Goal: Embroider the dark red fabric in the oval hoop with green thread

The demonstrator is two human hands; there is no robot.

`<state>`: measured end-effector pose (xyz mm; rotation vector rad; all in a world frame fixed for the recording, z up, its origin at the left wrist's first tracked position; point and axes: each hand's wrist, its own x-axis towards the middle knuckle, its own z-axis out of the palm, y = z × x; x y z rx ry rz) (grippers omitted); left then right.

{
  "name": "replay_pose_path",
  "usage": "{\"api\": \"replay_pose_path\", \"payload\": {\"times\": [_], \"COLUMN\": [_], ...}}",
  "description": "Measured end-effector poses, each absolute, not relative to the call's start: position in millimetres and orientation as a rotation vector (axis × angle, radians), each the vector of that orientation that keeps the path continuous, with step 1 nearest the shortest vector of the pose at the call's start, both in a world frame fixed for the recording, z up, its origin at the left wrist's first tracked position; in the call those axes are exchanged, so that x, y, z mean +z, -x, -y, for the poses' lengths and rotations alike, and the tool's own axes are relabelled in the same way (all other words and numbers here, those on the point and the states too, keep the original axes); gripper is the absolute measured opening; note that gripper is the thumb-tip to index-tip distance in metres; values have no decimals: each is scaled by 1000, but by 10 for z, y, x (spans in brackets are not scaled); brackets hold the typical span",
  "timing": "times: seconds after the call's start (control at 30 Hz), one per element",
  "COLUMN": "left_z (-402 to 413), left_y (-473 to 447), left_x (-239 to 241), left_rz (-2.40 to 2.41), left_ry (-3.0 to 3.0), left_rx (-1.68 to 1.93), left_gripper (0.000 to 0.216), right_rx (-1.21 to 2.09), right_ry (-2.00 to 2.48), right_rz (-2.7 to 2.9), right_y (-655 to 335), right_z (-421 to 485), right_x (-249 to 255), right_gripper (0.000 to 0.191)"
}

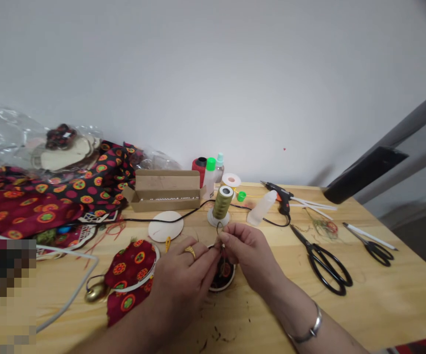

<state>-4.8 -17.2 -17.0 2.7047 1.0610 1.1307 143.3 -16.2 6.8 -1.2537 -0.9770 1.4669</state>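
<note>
We see a green spool (221, 204) standing up on the table (272, 319). On our side of the spool, a small round piece with dark flowery cloth (225, 280) sits partly under our hands. Our right hand (248, 250) has its thumb and finger pinched tight on a thin string (219, 226), close to the spool. Our left hand (189, 268) has its fingers bent close together, but we can't tell what they hold. Big black scissors (325, 265) lie right of the spool, and an open brown box (167, 202) sits left of it.
</note>
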Motion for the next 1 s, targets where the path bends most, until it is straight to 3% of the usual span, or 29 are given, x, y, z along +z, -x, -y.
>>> {"api": "replay_pose_path", "payload": {"times": [0.33, 0.43, 0.53, 0.77, 1.0], "left_z": [85, 31, 41, 162, 107], "left_y": [118, 177, 189, 47, 15], "left_x": [-9, 62, 89, 0, 44], "left_rz": [-1294, -1489, -1389, -1061, -1020], "left_ry": [-2428, -2155, -1892, -1681, -1624], "left_rx": [1098, 1311, 1479, 1018, 914], "left_gripper": [14, 18, 14, 22, 25], "right_rx": [1422, 1406, 1394, 1348, 1360], "right_ry": [1204, 1233, 1253, 1332, 1365], "right_rz": [979, 978, 1017, 1131, 1157], "right_y": [-1484, -1502, -1501, -1457, -1433], "right_z": [125, 117, 129, 178, 176], "right_x": [102, 138, 153, 128, 125], "right_gripper": [18, 17, 17, 15, 11]}}
